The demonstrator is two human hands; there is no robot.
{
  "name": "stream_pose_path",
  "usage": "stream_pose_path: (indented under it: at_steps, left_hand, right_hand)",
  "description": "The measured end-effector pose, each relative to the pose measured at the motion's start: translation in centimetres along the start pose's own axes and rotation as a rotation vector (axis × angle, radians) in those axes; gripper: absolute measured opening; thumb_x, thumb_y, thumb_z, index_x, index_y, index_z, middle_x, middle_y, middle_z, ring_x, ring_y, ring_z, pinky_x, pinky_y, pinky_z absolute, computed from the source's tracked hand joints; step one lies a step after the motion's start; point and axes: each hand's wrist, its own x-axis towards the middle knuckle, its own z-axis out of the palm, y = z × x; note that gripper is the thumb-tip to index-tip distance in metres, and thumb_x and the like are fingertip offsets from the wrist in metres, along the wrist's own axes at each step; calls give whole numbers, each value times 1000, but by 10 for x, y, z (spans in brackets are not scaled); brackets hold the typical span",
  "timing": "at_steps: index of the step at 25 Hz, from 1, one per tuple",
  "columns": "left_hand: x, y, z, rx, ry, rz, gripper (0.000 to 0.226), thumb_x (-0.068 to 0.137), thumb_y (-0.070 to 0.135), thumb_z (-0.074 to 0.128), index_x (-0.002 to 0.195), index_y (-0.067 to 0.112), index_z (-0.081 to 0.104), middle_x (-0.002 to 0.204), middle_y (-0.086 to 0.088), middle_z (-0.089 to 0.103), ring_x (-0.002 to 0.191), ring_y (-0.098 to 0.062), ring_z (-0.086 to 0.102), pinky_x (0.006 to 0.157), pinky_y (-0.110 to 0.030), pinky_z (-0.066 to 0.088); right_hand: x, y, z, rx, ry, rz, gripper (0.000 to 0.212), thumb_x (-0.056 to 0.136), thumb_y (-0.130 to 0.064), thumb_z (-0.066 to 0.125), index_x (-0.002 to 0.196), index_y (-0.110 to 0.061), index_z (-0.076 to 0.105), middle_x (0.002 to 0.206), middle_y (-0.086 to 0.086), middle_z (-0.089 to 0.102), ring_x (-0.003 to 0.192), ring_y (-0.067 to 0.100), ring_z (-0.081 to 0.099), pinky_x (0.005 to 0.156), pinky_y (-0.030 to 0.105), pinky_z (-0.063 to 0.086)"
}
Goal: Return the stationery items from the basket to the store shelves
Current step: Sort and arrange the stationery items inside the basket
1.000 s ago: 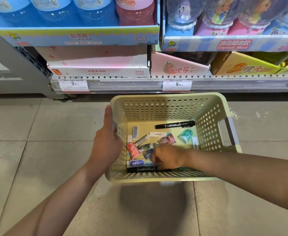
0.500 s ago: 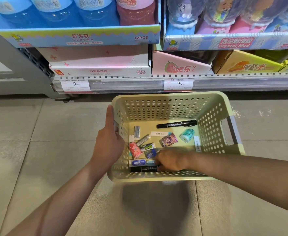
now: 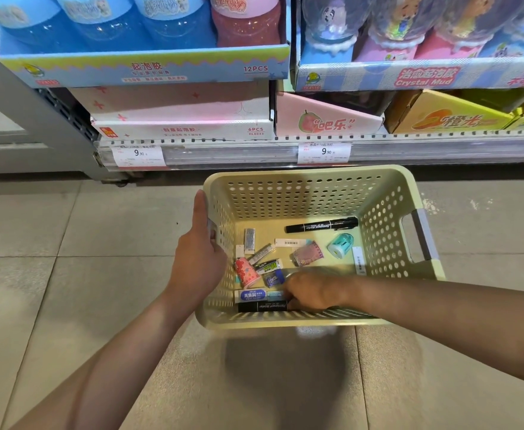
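our right hand [image 3: 312,291] reaches into the pale green perforated plastic basket [image 3: 298,181], fingertips hidden at the black permanent marker [image 3: 262,306] by its near wall; we cannot tell their grip. our left hand [image 3: 200,259] grasps the basket's left rim

We cannot see the fingertips of the right hand [image 3: 312,291], lower centre of the frame; they curl down out of sight at the near black marker [image 3: 262,306], whose right end the hand covers, so we cannot tell whether they grip it; the left hand [image 3: 200,259] hides its fingers behind the basket [image 3: 295,178] wall; both forearms run off the bottom and right edges; the bottles [image 3: 99,20] along the top are cut off by the frame; small print on the price tags [image 3: 139,154] is too fine for us to read.
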Motion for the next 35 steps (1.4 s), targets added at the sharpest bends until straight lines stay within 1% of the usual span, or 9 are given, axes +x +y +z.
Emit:
stream_pose_path:
  at_steps: [4,6,10,14,19,22,26,30,35]
  left_hand:
    - [0,1,0,-1,-4,1,79,93,4,42,149,30,-6,99,5,49,64,0,49,56,-22,40]
    - [0,1,0,-2,1,1,79,93,4,42,149,31,-6,99,5,48,64,0,48,58,-23,40]
    - [0,2,0,-6,-4,-1,79,93,6,42,149,31,-7,99,7,47,63,2,47,58,-22,40]
    - [0,1,0,-12,-9,-5,78,93,5,42,149,31,-7,97,8,49,65,3,46,59,-21,40]
    - [1,0,0,-3,-10,-15,78,93,6,42,149,31,-6,94,8,51,65,0,49,60,-24,39]
    - [1,-1,0,-20,-8,-25,78,93,7,43,149,32,-5,95,7,52,66,-1,49,66,-27,40]
    - [2,-1,1,-27,-10,-26,78,93,8,43,149,33,-6,97,7,52,66,0,49,69,-29,41]
    - [1,0,0,-25,-4,-19,77,94,10,43,149,32,-6,97,6,51,66,1,47,69,-29,41]
    - [1,0,1,-23,-1,-20,78,93,8,43,150,32,-5,96,6,51,66,2,48,68,-29,41]
  right_hand:
    - [-4,-6,-4,13,-34,-21,36,99,-28,40,124,-5,52,123,13,55,115,27,53,95,33,40]
    - [-4,-5,-4,13,-60,-25,36,99,-29,41,123,-5,52,116,14,55,114,27,52,92,32,40]
    - [-4,1,-9,49,-113,10,31,96,-29,46,119,-12,58,114,8,61,106,25,57,93,36,47]
    - [-16,8,-32,225,-97,-6,33,94,-20,53,124,-6,55,118,-1,59,111,24,56,96,31,42]
    - [-17,37,-62,253,100,37,27,90,-17,58,116,-7,61,109,9,66,87,13,54,73,21,40]
    - [-14,56,-65,122,256,166,25,91,-22,55,113,-14,63,104,4,69,87,16,62,76,27,52]
    - [-13,70,-61,43,398,279,26,87,-24,55,109,-12,65,104,8,67,87,23,61,69,27,47]
    - [-11,76,-54,-91,435,321,30,88,-32,53,106,-12,66,101,10,66,88,27,64,75,34,53]
    - [-15,72,-49,-209,438,368,17,91,-13,49,100,-8,63,101,9,66,90,26,64,78,34,52]
